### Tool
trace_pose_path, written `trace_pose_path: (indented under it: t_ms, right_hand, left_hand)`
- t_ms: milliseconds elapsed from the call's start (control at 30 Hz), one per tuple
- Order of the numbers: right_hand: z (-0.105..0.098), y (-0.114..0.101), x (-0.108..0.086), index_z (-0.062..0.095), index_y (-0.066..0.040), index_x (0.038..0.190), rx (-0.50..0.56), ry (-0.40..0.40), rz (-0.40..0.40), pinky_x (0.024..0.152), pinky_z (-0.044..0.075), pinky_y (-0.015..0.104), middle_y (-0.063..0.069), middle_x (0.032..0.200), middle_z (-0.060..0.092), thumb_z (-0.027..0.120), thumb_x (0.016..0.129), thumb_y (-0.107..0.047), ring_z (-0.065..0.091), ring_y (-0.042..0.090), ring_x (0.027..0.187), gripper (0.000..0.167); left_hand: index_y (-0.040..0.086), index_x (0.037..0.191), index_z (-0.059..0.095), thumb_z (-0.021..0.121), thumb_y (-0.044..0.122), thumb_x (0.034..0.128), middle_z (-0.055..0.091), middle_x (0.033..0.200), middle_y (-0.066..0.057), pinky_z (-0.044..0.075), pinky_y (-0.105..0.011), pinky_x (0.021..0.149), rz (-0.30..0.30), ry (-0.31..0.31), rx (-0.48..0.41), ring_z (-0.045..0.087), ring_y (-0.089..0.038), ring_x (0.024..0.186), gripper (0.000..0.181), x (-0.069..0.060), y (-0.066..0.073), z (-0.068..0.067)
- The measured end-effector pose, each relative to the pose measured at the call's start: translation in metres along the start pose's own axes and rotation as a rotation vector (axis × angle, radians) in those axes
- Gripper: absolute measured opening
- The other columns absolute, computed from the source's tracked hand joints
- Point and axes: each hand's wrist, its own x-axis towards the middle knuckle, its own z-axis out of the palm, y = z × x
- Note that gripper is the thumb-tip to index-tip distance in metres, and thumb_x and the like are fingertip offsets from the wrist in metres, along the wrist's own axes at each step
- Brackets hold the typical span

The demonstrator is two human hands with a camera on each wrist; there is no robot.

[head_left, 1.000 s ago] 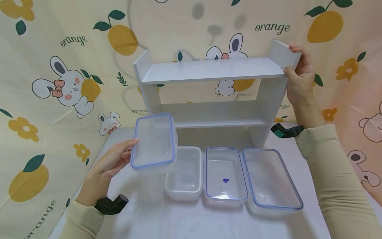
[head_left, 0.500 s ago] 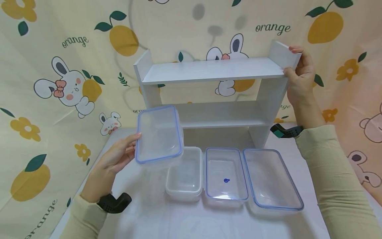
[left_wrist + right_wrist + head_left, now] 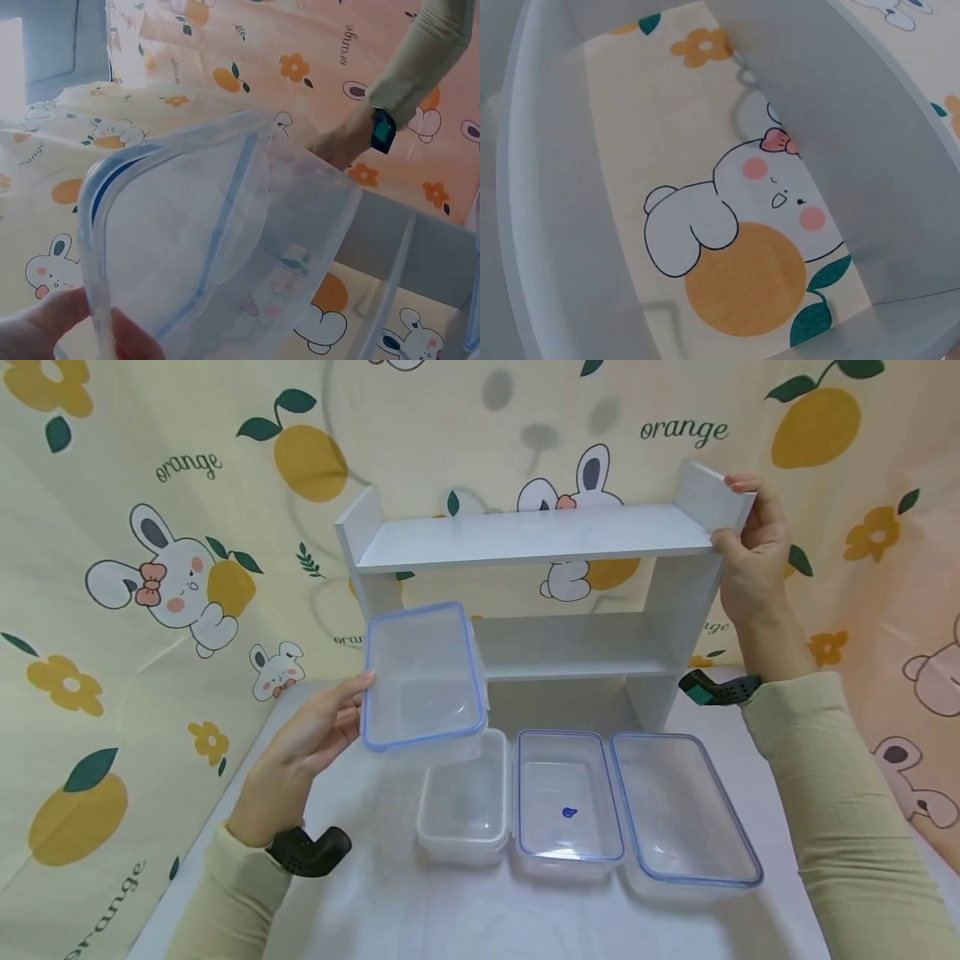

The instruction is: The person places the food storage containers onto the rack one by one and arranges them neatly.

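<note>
Two hands at work here, well apart, each with its own hold. The left hand [image 3: 311,739] has the near-left edge of a clear blue-edged container [image 3: 423,681] pinched; the left wrist view shows the thumb and a finger right on that rim. The container is up off the bench [image 3: 450,918], just to the right of that hand, tilted so its top faces the head camera, with the left part of a white shelf unit [image 3: 532,535] behind it. Whether the two touch, I can't tell.

Over to the right hand [image 3: 757,552], higher up and farther forward: it's gripping the front edge of the unit's right side panel, up by the top shelf, thumb in front and fingers over the panel's upper edge. The shelves stretch away leftward from that hand, the middle one partly hidden by the held container.

Down on the bench, between the hands and below both, three more containers run side by side. Nearest the left hand sits a frosted container [image 3: 463,802], partly covered in view by the held one; next, a container with a blue mark [image 3: 570,777]; then, below the right hand, a wider blue-rimmed container [image 3: 675,793]. Behind both hands hangs a cloth [image 3: 450,427] printed with rabbits and oranges.
</note>
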Motion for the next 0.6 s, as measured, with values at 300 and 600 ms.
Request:
trace_pose_path:
  t_ms: [300, 600]
  right_hand:
    - [0.002, 0.0, 0.0, 0.06, -0.003, 0.108, -0.008, 0.02, -0.002, 0.12, 0.032, 0.034, 0.008, 0.127, 0.055, 0.042, 0.083, 0.028, 0.042, 0.025, 0.125, 0.044]
    - [0.002, 0.001, -0.001, 0.06, -0.004, 0.108, -0.025, 0.015, -0.013, 0.12, 0.031, 0.035, 0.007, 0.127, 0.055, 0.042, 0.083, 0.028, 0.042, 0.025, 0.126, 0.045]
  left_hand:
    - [0.006, 0.116, 0.047, 0.052, 0.025, 0.0977, 0.066, 0.092, 0.006, 0.056, -0.015, 0.076, 0.054, -0.001, -0.049, 0.063, -0.004, 0.086, 0.027, 0.005, 0.014, 0.017]
    - [0.006, 0.112, 0.051, 0.057, 0.027, 0.0952, 0.066, 0.094, 0.004, 0.056, -0.016, 0.079, 0.08, -0.006, -0.111, 0.064, -0.004, 0.087, 0.027, 0.007, 0.027, 0.028]
